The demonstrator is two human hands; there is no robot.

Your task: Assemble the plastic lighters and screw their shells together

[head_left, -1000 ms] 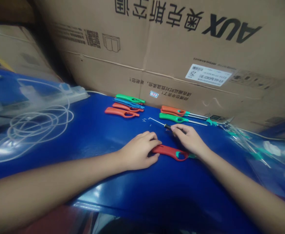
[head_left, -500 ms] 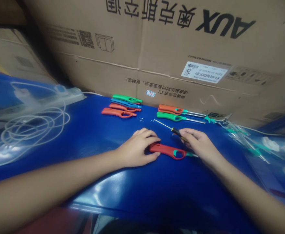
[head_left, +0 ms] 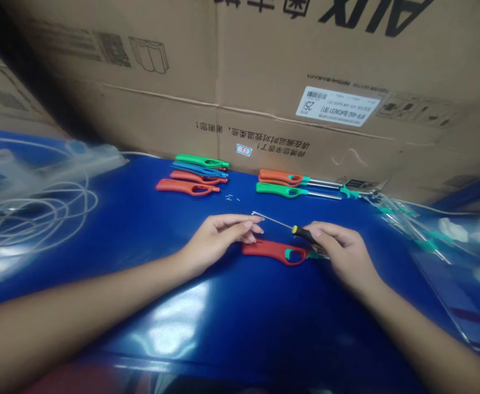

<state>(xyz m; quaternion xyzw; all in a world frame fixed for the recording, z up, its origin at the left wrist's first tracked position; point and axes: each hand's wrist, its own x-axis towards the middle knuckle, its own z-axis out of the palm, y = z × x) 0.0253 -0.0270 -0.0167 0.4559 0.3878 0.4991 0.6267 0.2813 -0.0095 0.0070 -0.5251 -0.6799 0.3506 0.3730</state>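
My right hand (head_left: 342,246) is closed round the black and yellow handle of a screwdriver (head_left: 303,233), its thin shaft pointing left. At the shaft's tip sits a small silvery screw (head_left: 254,213), by the fingertips of my left hand (head_left: 219,238). The fingers of that hand are stretched out and look to hold nothing. Just below them lies a red lighter (head_left: 264,249) with a green trigger; its nozzle end is partly hidden behind my right hand. Beyond the hands, several tiny screws (head_left: 229,197) are scattered on the blue table (head_left: 240,317).
Empty lighter shells (head_left: 186,187) in orange, blue and green lie back left. Lighters with metal tubes (head_left: 281,190) lie back right, near a pile of tube parts (head_left: 420,230). A large carton (head_left: 162,120) stands behind; a coiled white cable (head_left: 39,202) is at left.
My left hand has let go of the red lighter and risen to the screwdriver's tip. The screwdriver tip has come back from the loose screws towards me, with a screw on it.
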